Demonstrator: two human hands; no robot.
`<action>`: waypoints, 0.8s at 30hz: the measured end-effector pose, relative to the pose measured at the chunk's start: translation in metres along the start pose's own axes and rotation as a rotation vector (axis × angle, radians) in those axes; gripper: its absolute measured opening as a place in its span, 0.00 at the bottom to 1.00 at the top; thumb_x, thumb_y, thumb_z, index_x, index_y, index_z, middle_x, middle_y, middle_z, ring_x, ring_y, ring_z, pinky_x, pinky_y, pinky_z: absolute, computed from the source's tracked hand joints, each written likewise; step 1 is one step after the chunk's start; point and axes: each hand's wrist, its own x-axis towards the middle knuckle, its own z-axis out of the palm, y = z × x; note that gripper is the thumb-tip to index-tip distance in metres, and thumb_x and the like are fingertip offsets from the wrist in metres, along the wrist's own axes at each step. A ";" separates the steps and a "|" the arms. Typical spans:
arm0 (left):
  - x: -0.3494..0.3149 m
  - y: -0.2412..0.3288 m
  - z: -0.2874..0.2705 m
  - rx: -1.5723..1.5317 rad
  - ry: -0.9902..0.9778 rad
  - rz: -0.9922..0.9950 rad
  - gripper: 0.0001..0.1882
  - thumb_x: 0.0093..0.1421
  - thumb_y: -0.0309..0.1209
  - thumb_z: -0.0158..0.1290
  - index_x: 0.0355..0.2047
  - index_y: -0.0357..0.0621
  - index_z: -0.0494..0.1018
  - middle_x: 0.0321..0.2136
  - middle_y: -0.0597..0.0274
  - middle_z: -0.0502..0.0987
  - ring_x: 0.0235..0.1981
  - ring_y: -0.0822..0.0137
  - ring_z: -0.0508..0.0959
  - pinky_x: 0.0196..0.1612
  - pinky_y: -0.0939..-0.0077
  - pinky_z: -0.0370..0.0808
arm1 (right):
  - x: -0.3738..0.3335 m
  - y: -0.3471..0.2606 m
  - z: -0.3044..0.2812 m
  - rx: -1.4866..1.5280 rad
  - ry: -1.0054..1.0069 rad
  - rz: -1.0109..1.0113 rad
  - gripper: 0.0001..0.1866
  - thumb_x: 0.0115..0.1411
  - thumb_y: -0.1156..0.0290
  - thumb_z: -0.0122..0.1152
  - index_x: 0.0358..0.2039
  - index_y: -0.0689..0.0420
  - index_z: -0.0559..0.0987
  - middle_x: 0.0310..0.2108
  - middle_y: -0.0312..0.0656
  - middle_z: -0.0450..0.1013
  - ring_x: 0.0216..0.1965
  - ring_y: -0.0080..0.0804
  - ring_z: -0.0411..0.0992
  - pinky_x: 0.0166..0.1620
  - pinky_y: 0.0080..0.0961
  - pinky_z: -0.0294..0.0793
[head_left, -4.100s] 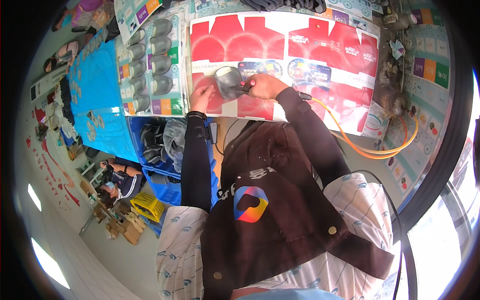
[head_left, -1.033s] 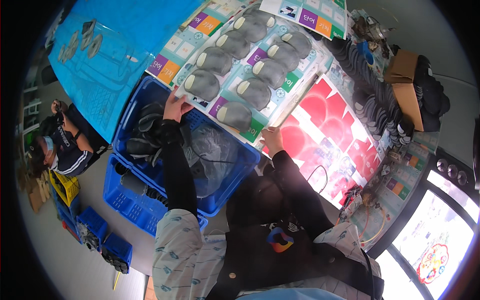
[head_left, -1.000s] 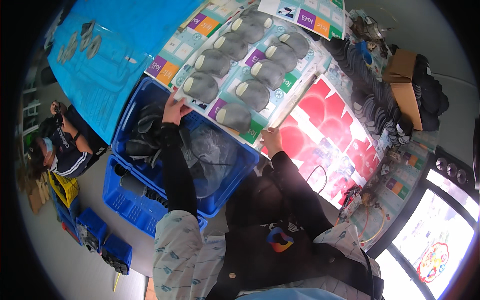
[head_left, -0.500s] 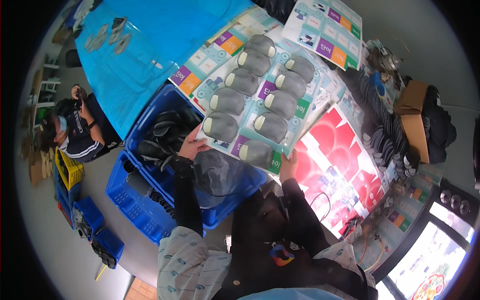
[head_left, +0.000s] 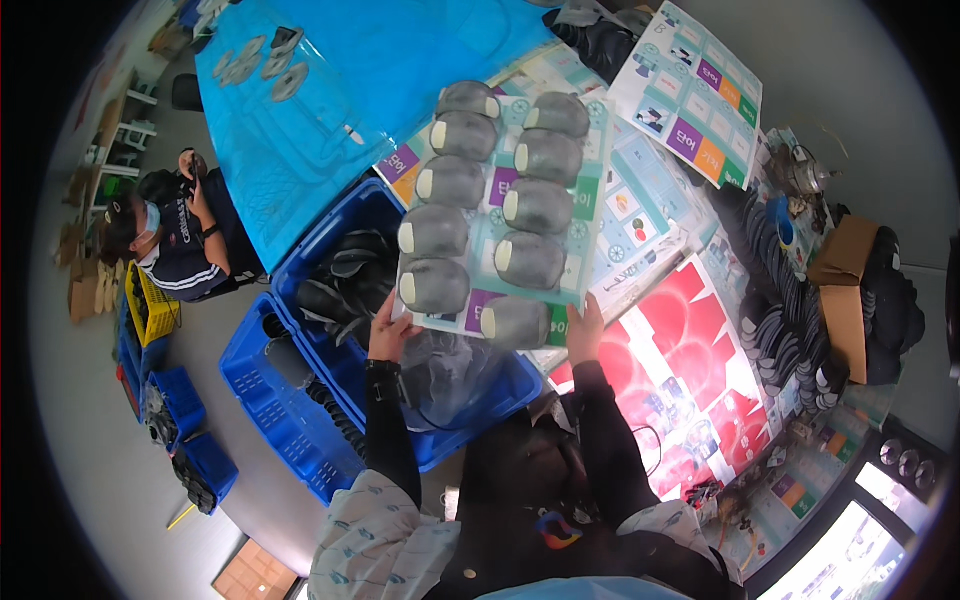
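Note:
Between my two hands is a printed board [head_left: 482,250] in teal, white, purple and green. On it lie several rounded grey pieces [head_left: 540,262], each with a pale patch at one end, set in two columns; what they are I cannot tell. My left hand [head_left: 388,335] grips the near left corner. At the near right corner, my right hand [head_left: 586,332] pinches the edge. The board is held above the right side of a blue crate [head_left: 505,395], which contains black curved pieces [head_left: 345,290] and a clear plastic bag [head_left: 450,375].
Beyond lies a blue-covered table [head_left: 330,120] with a few grey pieces [head_left: 290,82]. A red and white sheet [head_left: 640,350] is at right, beside rows of stacked dark pieces [head_left: 775,310] and a cardboard box [head_left: 840,290]. A seated person [head_left: 185,240] is at left, near a yellow crate [head_left: 152,310].
The loaded board has swung a little to the left and now sits straighter before me. Both hands keep their hold on it. The whole view has shifted slightly.

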 end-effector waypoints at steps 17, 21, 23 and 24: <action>0.200 0.042 -0.001 -0.336 0.075 0.243 0.35 0.65 0.16 0.49 0.71 0.48 0.58 0.60 0.56 0.72 0.52 0.59 0.79 0.52 0.61 0.82 | 0.308 -0.059 0.169 -0.124 -0.380 -0.329 0.23 0.60 0.78 0.62 0.57 0.61 0.75 0.45 0.47 0.79 0.46 0.34 0.77 0.51 0.28 0.73; 0.271 0.048 -0.061 -0.534 0.059 0.302 0.28 0.68 0.35 0.55 0.66 0.46 0.62 0.48 0.51 0.77 0.42 0.58 0.80 0.45 0.64 0.82 | 0.361 -0.087 0.220 -0.375 -0.114 -0.811 0.31 0.61 0.54 0.63 0.57 0.63 0.74 0.54 0.57 0.74 0.58 0.58 0.69 0.62 0.49 0.65; 0.287 0.023 -0.022 -0.375 0.131 0.207 0.27 0.68 0.26 0.48 0.66 0.48 0.61 0.45 0.50 0.77 0.41 0.57 0.82 0.42 0.71 0.84 | 0.363 -0.081 0.194 -0.361 -0.094 -0.526 0.30 0.60 0.55 0.65 0.56 0.62 0.75 0.53 0.57 0.75 0.57 0.56 0.70 0.59 0.46 0.69; 0.284 0.027 -0.043 -0.205 0.175 0.307 0.31 0.65 0.16 0.47 0.68 0.48 0.59 0.48 0.49 0.76 0.43 0.56 0.82 0.43 0.72 0.85 | 0.333 -0.095 0.205 -0.246 -0.024 -0.457 0.28 0.57 0.58 0.68 0.53 0.63 0.75 0.50 0.56 0.76 0.54 0.56 0.71 0.56 0.44 0.71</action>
